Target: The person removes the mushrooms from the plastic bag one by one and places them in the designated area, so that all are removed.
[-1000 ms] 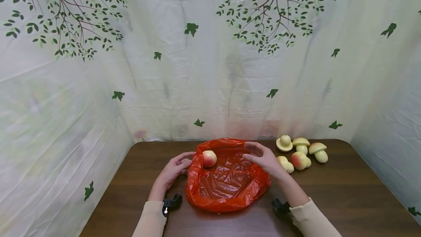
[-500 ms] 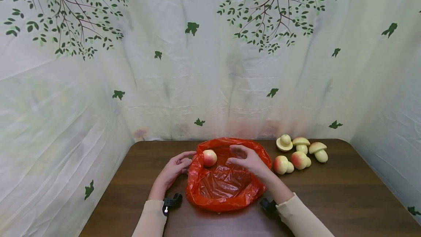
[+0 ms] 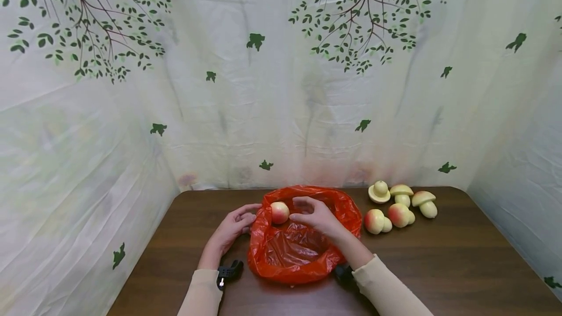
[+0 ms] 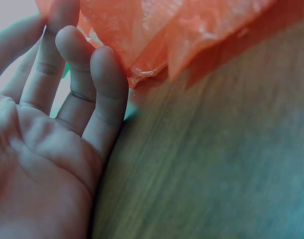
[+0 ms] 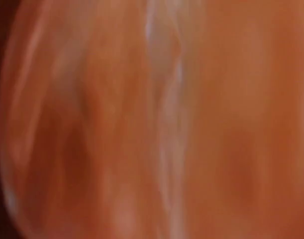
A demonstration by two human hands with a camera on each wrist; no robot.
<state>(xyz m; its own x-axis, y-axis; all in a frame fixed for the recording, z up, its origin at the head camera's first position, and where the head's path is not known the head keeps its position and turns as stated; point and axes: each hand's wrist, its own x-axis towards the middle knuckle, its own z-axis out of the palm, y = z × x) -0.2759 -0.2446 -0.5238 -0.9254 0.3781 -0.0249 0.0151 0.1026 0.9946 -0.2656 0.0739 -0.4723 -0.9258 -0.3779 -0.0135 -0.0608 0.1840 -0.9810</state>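
A red plastic bag lies spread on the table with its mouth wide and its rim rolled outward. Inside, against its left wall, sits a round red-and-cream piece, like the cap of a toy mushroom. My left hand holds the bag's left rim at the fingertips; the left wrist view shows the curled fingers right against the plastic. Over the bag's inside, my right hand has thumb and fingers parted, with fingertips just right of the round piece. Blurred red plastic fills the right wrist view.
Several toy mushrooms, one of them a red-capped mushroom, lie in a group at the table's back right. The brown wooden table meets a pale curtain with printed leaves behind.
My right hand has moved left from the bag's right rim across its inside toward the round piece. The left hand and the bag stay in place.
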